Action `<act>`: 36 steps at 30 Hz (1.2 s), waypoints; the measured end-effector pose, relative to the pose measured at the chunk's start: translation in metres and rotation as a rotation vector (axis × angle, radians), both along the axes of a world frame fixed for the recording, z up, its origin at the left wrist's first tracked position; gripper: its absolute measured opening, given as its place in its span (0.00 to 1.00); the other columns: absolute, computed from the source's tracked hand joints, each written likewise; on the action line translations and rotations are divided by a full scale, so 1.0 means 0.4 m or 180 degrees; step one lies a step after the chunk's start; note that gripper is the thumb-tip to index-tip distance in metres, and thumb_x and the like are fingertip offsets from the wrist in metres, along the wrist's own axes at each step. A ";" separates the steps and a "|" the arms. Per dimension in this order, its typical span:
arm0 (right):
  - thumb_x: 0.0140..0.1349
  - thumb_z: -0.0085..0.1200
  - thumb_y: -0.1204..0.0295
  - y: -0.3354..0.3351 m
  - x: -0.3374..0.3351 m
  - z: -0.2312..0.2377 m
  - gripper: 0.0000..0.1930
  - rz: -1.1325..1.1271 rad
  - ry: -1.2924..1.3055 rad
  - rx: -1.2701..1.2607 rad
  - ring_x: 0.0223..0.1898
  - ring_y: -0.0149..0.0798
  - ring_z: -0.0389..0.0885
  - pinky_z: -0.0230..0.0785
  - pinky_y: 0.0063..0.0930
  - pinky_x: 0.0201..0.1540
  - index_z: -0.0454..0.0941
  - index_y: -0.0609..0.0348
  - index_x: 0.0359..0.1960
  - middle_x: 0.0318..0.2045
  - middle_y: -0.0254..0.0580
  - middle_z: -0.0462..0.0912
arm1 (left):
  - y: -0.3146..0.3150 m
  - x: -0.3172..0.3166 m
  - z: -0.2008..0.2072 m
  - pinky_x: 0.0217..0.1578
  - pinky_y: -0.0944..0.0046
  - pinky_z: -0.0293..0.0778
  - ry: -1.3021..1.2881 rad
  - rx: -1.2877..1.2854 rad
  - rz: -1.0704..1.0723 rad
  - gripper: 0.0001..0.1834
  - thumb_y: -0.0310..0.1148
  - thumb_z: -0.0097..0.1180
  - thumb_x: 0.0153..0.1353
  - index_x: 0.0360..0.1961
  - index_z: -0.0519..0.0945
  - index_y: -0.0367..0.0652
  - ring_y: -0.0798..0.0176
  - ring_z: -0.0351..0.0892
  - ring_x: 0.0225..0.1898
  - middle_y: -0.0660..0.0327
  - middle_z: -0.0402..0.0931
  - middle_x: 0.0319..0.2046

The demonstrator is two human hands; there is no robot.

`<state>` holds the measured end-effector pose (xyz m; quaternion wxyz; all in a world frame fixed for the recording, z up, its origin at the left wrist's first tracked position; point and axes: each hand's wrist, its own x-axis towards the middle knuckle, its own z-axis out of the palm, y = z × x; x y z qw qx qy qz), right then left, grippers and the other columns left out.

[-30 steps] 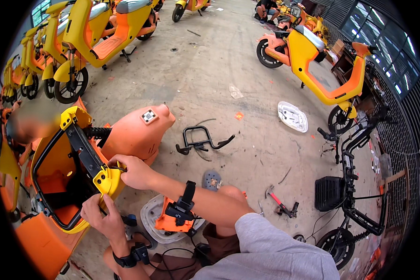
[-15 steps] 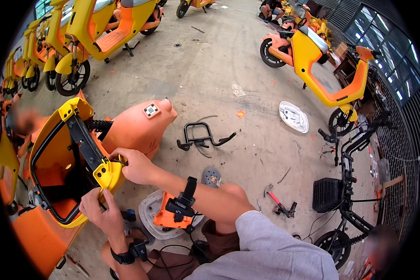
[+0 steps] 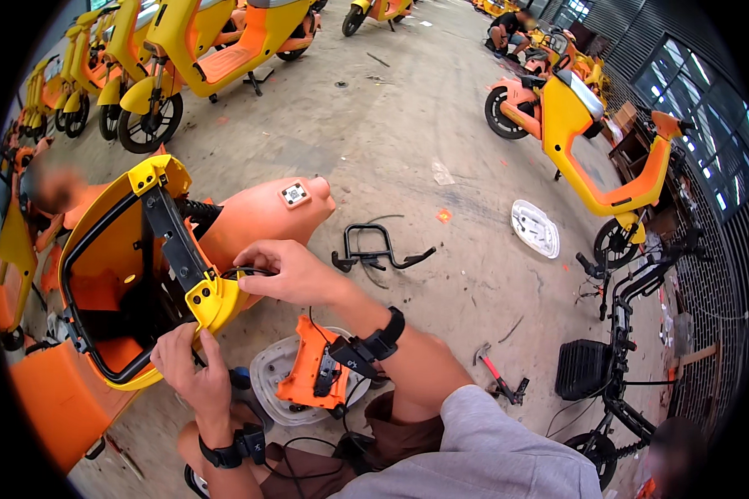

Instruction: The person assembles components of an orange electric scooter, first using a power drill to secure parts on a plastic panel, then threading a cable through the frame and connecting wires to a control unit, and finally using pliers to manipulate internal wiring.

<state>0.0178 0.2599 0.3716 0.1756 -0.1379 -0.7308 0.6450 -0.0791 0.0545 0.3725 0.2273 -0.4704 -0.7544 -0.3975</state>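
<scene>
A scooter's yellow body shell [image 3: 220,301] stands to my left, its opening lined with a black seal and crossed by a black bracket [image 3: 168,237] bolted at both ends. My right hand [image 3: 281,273] pinches a thin black cable [image 3: 240,270] beside the bolted yellow corner. My left hand [image 3: 193,370] is closed at the shell's near rim, with thumb and fingers on its edge. What lies under those fingers is partly hidden. Behind the shell is the scooter's orange rear cover [image 3: 262,214], which has a square label on it.
By my legs, a white plastic tray [image 3: 266,366] holds an orange part [image 3: 312,366]. Across the floor lie a black tube frame [image 3: 368,241], a red-handled hammer [image 3: 497,376] and a white cover [image 3: 534,229]. A stripped scooter frame [image 3: 616,333] stands right. Another person [image 3: 54,187] is at far left.
My right hand has drawn back to the right from the yellow corner, and more of the cable shows in it. My left hand stays at the rim. The whole view has shifted slightly.
</scene>
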 end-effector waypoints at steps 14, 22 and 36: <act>0.67 0.53 0.65 -0.095 -0.041 -0.023 0.14 -0.1553 0.0499 0.0313 0.28 0.39 0.81 0.71 0.31 0.34 0.80 0.67 0.36 0.27 0.49 0.83 | -0.007 -0.005 -0.011 0.47 0.59 0.63 -0.0004 -0.0052 0.0092 0.06 0.22 0.58 0.57 0.37 0.77 0.36 0.54 0.74 0.38 0.56 0.77 0.35; 0.68 0.52 0.66 -0.076 -0.033 -0.029 0.13 -0.1575 0.0740 0.0278 0.25 0.35 0.80 0.69 0.30 0.31 0.77 0.67 0.39 0.23 0.48 0.80 | 0.009 0.006 -0.007 0.48 0.59 0.63 -0.0016 -0.0039 0.0047 0.06 0.22 0.58 0.57 0.36 0.77 0.36 0.54 0.74 0.39 0.56 0.77 0.35; 0.69 0.52 0.70 -0.099 -0.057 -0.023 0.10 -0.1440 0.0821 -0.0090 0.32 0.22 0.75 0.69 0.18 0.34 0.77 0.67 0.43 0.30 0.33 0.81 | 0.006 -0.017 -0.001 0.44 0.59 0.63 -0.0026 0.0115 0.0029 0.10 0.22 0.62 0.48 0.34 0.79 0.39 0.55 0.77 0.36 0.59 0.80 0.32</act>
